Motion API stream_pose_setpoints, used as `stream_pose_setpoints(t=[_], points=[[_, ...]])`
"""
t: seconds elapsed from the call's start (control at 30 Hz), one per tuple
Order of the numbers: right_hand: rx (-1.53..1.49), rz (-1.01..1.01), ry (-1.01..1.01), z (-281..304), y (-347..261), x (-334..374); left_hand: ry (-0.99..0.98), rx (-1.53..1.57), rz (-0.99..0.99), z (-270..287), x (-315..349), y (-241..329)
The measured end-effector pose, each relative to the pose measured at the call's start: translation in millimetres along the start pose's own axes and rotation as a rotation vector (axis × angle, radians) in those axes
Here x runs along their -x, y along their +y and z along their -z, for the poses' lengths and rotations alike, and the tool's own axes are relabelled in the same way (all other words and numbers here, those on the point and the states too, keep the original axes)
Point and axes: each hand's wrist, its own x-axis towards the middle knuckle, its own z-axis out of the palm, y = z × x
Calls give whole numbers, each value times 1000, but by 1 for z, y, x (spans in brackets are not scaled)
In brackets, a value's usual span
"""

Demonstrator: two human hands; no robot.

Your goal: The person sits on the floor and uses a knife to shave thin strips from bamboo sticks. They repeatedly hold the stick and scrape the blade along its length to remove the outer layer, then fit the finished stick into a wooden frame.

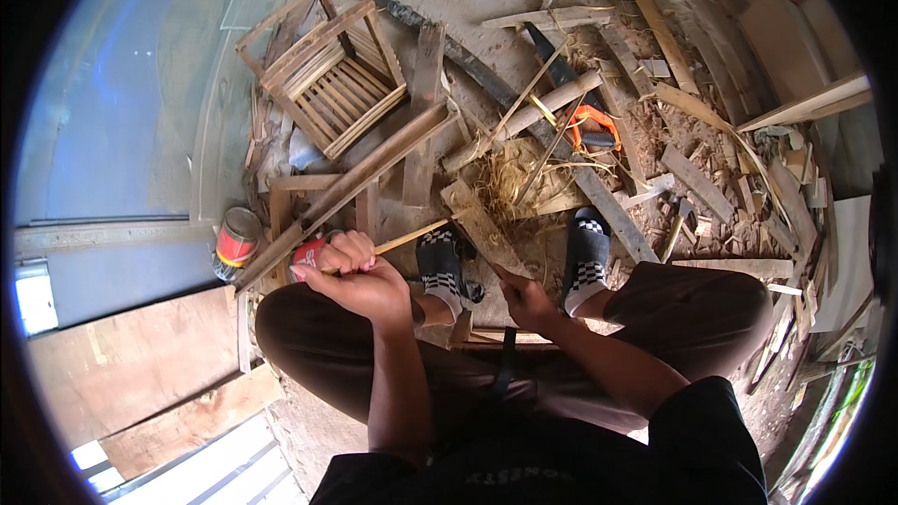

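Note:
My left hand (360, 279) is closed around a thin pale wooden stick (412, 236), which points out to the right over my left foot. Against those fingers shows a red thing with white marks (307, 254); whether it is held or lies behind the hand I cannot tell. My right hand (529, 301) is closed between my knees, at the near end of a rough wooden board (485, 229). Something thin and dark shows at its fingers, too small to name. A heap of pale shavings (519, 178) lies beyond the board.
A slatted wooden stool (341, 93) lies tipped at the far left, near a long beam (374, 168). A can (239, 236) stands left. An orange-handled saw (594, 126) rests among planks. A hammer (680, 224) lies right of my foot, amid wood scraps.

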Motion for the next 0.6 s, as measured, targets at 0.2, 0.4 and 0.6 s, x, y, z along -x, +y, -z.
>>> stream_pose_setpoints(t=[0.2,0.4,0.6], points=[[176,-286,-5,12,31,-11,-12,55,57,5,-7,3],[-46,108,22,6,-28,-5,-158,59,83,9,2,1],[157,-303,-48,18,4,-10,-338,46,136,7,-1,4]])
